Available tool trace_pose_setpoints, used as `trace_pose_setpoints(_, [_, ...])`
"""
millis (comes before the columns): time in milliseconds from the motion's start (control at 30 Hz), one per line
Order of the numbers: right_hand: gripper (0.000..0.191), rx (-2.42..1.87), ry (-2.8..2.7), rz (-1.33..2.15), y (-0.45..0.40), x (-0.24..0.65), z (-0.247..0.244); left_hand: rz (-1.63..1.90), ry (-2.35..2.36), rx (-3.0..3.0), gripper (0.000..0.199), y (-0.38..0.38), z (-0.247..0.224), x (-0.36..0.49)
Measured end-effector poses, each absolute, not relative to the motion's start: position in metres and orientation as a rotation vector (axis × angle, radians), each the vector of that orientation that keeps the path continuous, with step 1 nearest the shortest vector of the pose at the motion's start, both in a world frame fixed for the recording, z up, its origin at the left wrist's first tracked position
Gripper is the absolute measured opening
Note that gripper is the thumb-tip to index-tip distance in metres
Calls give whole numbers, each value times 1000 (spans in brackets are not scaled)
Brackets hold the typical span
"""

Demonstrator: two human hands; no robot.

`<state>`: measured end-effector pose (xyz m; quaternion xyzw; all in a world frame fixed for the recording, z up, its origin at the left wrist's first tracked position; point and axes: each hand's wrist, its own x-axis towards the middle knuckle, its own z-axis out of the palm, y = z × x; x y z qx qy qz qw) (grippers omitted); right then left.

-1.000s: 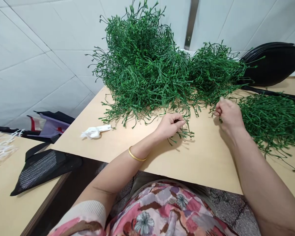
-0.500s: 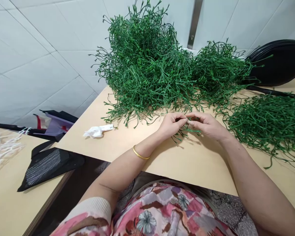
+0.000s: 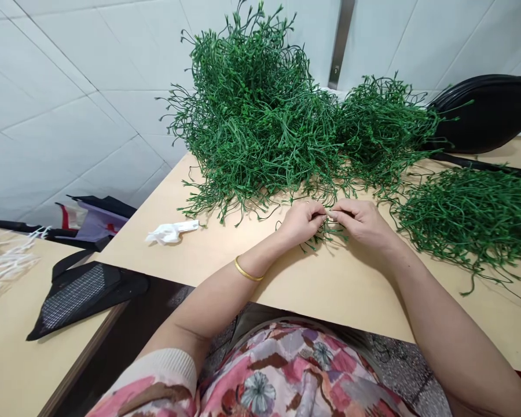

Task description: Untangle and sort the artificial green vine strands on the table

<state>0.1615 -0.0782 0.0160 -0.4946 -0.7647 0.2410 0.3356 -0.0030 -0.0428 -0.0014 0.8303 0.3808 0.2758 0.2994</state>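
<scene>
My left hand (image 3: 303, 223) and my right hand (image 3: 361, 223) meet over the table, thumbs and fingers pinched together almost tip to tip. A few thin green artificial stems (image 3: 325, 233) show below and between the fingers. Both hands appear closed on these stems, though the exact point of the pinch is mostly hidden. Just beyond the fingers rises a large heap of green stems with small budded tips (image 3: 260, 127), its loose ends trailing toward my hands. To the right of my right hand lies a flatter pile of the same stems (image 3: 473, 214).
Another stem heap (image 3: 377, 133) stands at the back, beside a black round object (image 3: 486, 113). A crumpled white wrapper (image 3: 169, 233) lies left on the table (image 3: 226, 260). Farther left are a black mesh pouch (image 3: 76, 295) and white strands (image 3: 4, 260) on a second table.
My right hand's fingers have drawn in, more bent, with the two hands still meeting at the fingertips. The green stems beneath them have shifted slightly. The piles look the same.
</scene>
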Motion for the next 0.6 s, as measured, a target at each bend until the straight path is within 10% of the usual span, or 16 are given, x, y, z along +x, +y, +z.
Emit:
trace_pose_setpoints(267, [25, -934, -1988, 846, -103, 165, 51, 700, 1199, 2320, 15, -33, -9, -3])
trace_pose_setpoints(500, [16, -1509, -1252, -576, -111, 216, 73, 887, 1044, 1638, 11, -25, -1, -14])
trace_pose_setpoints(600, [29, -1673, -1483, -518, -110, 247, 64, 848, 984, 1457, 9, -25, 2, -16])
